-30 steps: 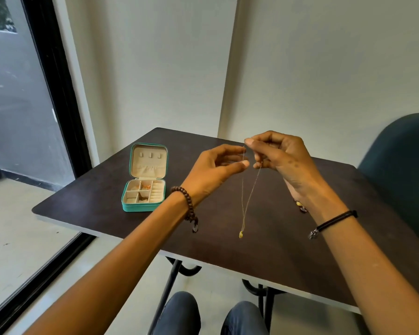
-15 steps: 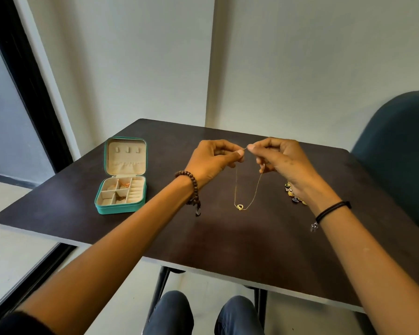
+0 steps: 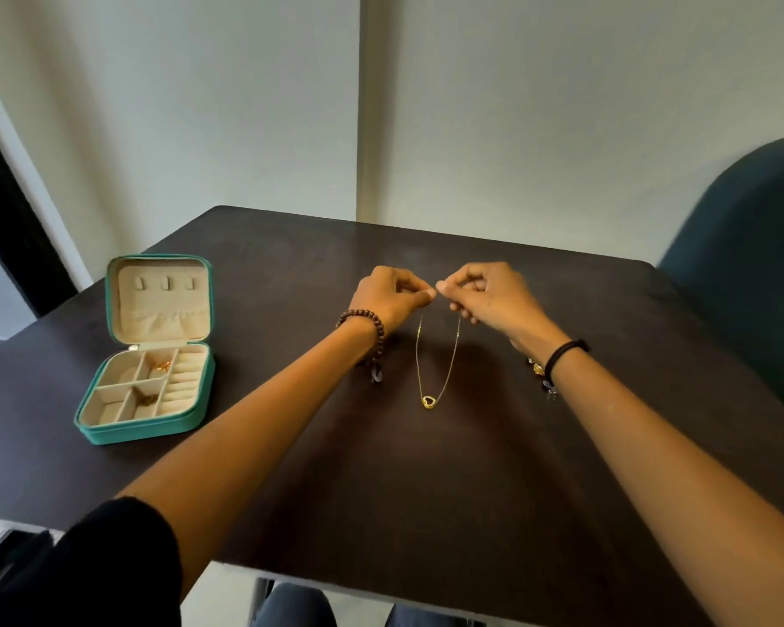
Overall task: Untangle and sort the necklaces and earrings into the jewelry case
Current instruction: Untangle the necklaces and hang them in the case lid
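The left hand (image 3: 392,297) and the right hand (image 3: 487,295) are held close together above the table (image 3: 426,513), fingertips almost touching. Each hand is curled, thumb against forefinger, and one end of the necklace (image 3: 450,364) is pinched in each. Whether the clasp is joined cannot be told, as it is too small. The chain is seen to hang in a narrow loop, its two strands apart and no knot visible. The heart pendant (image 3: 427,401) lies at the bottom, at or just above the tabletop; contact cannot be confirmed.

The step in hand is judged to be the closing of the clasp, or a last check of a freed chain. It is best done with the ends kept raised, so that the strands are drawn straight by the pendant's weight. The pinch should be kept light and close to the ends, since so fine a chain is easily dropped or kinked.

More jewellery (image 3: 537,367) is partly hidden behind the right wrist. The case (image 3: 109,434) is set open well to the left, lid upright, with gold pieces in two compartments.
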{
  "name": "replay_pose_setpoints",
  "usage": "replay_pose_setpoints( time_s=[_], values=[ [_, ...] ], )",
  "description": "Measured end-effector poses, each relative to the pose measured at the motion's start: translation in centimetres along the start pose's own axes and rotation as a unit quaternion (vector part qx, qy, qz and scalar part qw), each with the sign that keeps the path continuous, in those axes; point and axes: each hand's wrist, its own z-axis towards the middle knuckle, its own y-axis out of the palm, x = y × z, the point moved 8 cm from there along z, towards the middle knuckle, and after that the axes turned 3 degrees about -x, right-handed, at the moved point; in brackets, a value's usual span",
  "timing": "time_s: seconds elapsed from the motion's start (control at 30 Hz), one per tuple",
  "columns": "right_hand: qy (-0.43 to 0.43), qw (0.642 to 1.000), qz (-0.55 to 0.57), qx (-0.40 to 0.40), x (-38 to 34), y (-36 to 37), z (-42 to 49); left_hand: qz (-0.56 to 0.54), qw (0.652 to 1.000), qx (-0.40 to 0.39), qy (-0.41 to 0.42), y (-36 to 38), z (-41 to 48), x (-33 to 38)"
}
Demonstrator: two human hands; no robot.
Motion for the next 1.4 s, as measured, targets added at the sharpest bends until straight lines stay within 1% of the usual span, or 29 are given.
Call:
replay_pose_setpoints(
  time_s=[0.2,0.3,0.43,0.57,0.7,0.87,1.03,1.23,1.4],
  values=[
    [-0.005,0.991,-0.133,0.011,2.2,1.1,1.9,0.107,0.994,0.009,-0.034,0.9,1.2,-1.7],
    [0.005,0.985,-0.174,0.012,2.8,1.5,2.2,0.144,0.989,0.012,-0.041,1.2,1.3,-1.6],
    [0.006,0.98,-0.197,0.023,2.6,1.6,1.9,0.135,0.989,0.016,-0.054,1.3,1.0,-1.9],
    [0.003,0.979,-0.201,0.033,2.2,1.2,1.3,0.077,0.995,0.013,-0.063,1.1,0.5,-2.3],
    [-0.004,0.979,-0.199,0.04,1.3,0.8,0.1,0.038,0.998,0.013,-0.054,0.3,-0.6,-2.0],
    [-0.021,0.979,-0.198,0.036,-0.8,1.1,-2.3,0.027,0.999,0.015,-0.038,-0.7,-3.2,-1.2],
    [-0.049,0.981,-0.185,0.017,-3.5,3.1,-5.4,0.018,1.0,0.017,-0.016,-2.3,-6.9,-0.7],
    [-0.098,0.981,-0.164,-0.018,-8.8,7.0,-8.5,0.017,0.997,0.069,0.011,-7.4,-11.6,-0.5],
    [-0.142,0.979,-0.132,-0.059,-13.5,11.7,-10.1,0.072,0.988,0.137,0.025,-13.7,-15.5,-1.9]
  ],
)
